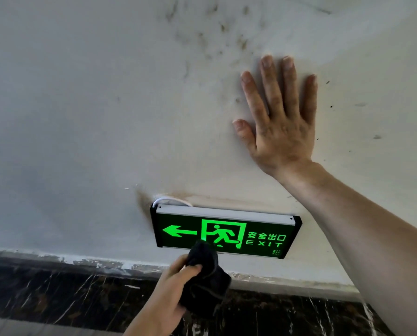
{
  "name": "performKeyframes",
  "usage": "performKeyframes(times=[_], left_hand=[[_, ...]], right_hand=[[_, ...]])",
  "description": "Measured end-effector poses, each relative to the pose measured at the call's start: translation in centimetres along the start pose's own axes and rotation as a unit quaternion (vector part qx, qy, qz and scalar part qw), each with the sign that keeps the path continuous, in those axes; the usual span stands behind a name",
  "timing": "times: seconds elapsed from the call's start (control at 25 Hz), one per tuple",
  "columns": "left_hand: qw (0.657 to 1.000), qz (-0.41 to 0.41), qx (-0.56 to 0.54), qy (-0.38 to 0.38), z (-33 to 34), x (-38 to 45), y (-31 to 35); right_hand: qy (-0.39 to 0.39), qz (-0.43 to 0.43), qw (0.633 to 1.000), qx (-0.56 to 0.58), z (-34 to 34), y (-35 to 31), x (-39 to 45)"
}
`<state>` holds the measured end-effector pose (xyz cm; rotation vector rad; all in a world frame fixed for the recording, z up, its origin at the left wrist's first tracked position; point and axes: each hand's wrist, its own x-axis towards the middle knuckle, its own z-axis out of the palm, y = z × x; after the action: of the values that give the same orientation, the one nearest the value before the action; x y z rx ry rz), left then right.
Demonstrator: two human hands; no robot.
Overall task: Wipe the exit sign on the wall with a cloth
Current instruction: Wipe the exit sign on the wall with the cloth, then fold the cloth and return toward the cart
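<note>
A lit green exit sign (251,232) with a left arrow, a running figure and the word EXIT is fixed low on the white wall. My left hand (171,294) comes up from the bottom edge, shut on a bunched black cloth (208,275). The top of the cloth touches the sign's lower edge, just left of the running figure. My right hand (279,122) lies flat on the wall above and to the right of the sign, fingers spread, holding nothing. Its forearm runs down past the sign's right end.
The white wall (81,117) has brown smudges above the sign and by its left end. A thin white cable (171,199) loops out at the sign's top left. A dark marble skirting (57,292) with paint-flecked top edge runs below the wall.
</note>
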<state>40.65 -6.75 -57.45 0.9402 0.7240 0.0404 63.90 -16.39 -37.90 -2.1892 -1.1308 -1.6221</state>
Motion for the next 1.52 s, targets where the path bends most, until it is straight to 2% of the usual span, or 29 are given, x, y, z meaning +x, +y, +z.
performKeyframes(times=[0.12,0.2,0.32,0.36,0.44,0.52,0.56,0.6,0.76,1.0,1.12,1.2,1.32,1.44,1.52], left_hand=[[0.997,0.038,-0.025,-0.056,3.0,-3.3,1.4],[0.994,0.057,-0.033,-0.09,4.4,-5.2,2.4],[0.987,0.066,-0.035,-0.143,5.4,-7.0,3.2],[0.984,0.073,-0.028,-0.159,5.8,-7.5,3.4],[0.982,0.093,-0.001,-0.166,6.4,-8.1,3.7],[0.983,0.101,0.035,-0.147,6.8,-8.2,3.8],[0.984,0.097,0.052,-0.14,7.0,-8.5,4.0],[0.985,0.087,0.065,-0.135,7.2,-8.9,4.3],[0.988,0.049,0.064,-0.134,8.1,-11.7,7.3],[0.993,0.026,0.051,-0.1,11.8,-18.5,15.7],[0.99,0.021,0.053,-0.129,14.7,-23.2,21.0],[0.984,0.02,0.043,-0.172,16.5,-26.6,24.6],[0.976,0.061,0.022,-0.208,18.7,-30.6,28.7],[0.981,0.086,-0.002,-0.173,21.4,-35.4,32.8],[0.983,0.1,0.001,-0.153,22.7,-38.6,34.9]], right_hand=[[-0.117,0.009,0.992,0.041,-3.1,0.1,0.1],[-0.16,0.01,0.984,0.084,-5.8,0.1,0.0],[-0.249,0.062,0.944,0.207,-10.1,-0.7,-2.9],[-0.294,0.108,0.91,0.271,-11.5,-1.0,-4.5],[-0.382,0.219,0.801,0.406,-14.0,-1.5,-7.5],[-0.416,0.312,0.683,0.512,-15.5,-1.9,-9.6],[-0.425,0.34,0.639,0.544,-15.8,-2.0,-10.4],[-0.429,0.357,0.612,0.561,-16.2,-2.1,-11.0],[-0.401,0.459,0.553,0.567,-18.4,-1.8,-9.5],[-0.388,0.583,0.446,0.557,-23.9,1.0,-0.8],[-0.374,0.599,0.416,0.573,-27.5,2.7,5.3],[-0.363,0.595,0.413,0.586,-30.3,4.0,10.0],[-0.35,0.577,0.452,0.583,-33.6,5.4,15.9],[-0.35,0.544,0.502,0.574,-37.6,6.9,21.9],[-0.363,0.516,0.506,0.588,-40.2,7.7,25.0]])
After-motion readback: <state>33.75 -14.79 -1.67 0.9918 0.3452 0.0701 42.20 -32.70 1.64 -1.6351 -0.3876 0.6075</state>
